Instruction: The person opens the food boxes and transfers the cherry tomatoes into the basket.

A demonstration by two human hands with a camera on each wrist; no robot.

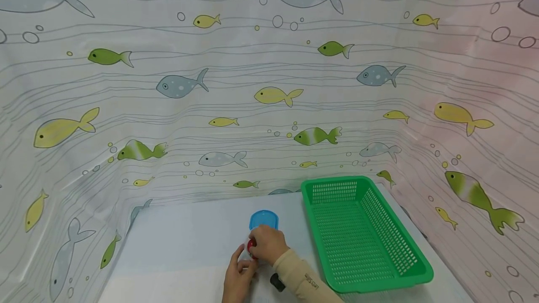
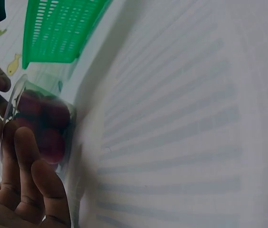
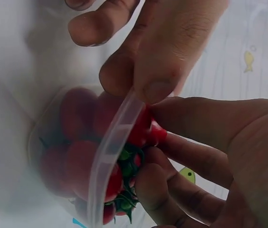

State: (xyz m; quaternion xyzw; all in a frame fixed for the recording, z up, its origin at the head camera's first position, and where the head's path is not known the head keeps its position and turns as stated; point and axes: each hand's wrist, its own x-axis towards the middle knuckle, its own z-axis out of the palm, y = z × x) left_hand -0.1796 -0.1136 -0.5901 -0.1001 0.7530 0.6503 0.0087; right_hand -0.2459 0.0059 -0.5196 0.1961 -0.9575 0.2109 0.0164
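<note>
A see-through plastic tub holds several red tomatoes with green stems. My left hand grips the tub by its rim, the thumb on the edge and fingers along the side. From the other side my right hand reaches into the tub's mouth. Its thumb and fingers pinch a red tomato at the opening; part of that tomato is hidden behind them. In the left wrist view the tub is tilted, and red tomatoes show through its wall.
A blue lid lies on the white table just beyond my hands. To the right stands a green slotted basket. Curtain walls printed with fish enclose the table. A small black object sits beside the right sleeve.
</note>
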